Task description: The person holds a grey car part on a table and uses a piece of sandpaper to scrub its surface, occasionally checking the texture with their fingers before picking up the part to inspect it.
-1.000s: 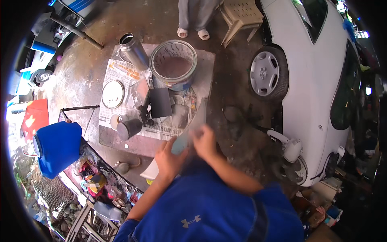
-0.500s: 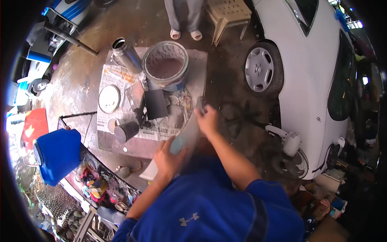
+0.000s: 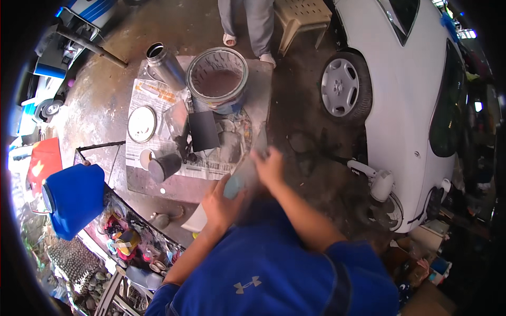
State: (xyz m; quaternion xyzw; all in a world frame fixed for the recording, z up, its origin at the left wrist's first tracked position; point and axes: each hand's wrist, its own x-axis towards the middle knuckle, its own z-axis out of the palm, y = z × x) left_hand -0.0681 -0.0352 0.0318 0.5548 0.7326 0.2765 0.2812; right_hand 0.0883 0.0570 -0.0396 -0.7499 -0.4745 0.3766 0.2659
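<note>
A long, narrow, curved pale panel (image 3: 195, 221) slants in front of me, its far end near the table's right edge. My left hand (image 3: 219, 204) grips its near part, the fingers wrapped around it beside a pale green patch (image 3: 233, 186). Over the panel's far part, my right hand (image 3: 270, 167) is closed with its fingers bent against the surface. It is smeared by motion, and whatever lies under its fingertips cannot be made out. Just beyond, a dark grey square sheet (image 3: 204, 131) lies on newspaper (image 3: 211, 167) that covers part of the low table (image 3: 139, 185).
On the table stand a large open can (image 3: 217, 76), a steel flask (image 3: 166, 67), a round white lid (image 3: 142, 124) and a dark cup (image 3: 165, 167). A blue container (image 3: 76, 197) is left. A white car (image 3: 398, 116) stands right; a person (image 3: 260, 26) stands beyond the table.
My right hand has shifted slightly toward me along the panel, while my left hand keeps its hold. The person beyond the table has stepped to the right and closer.
</note>
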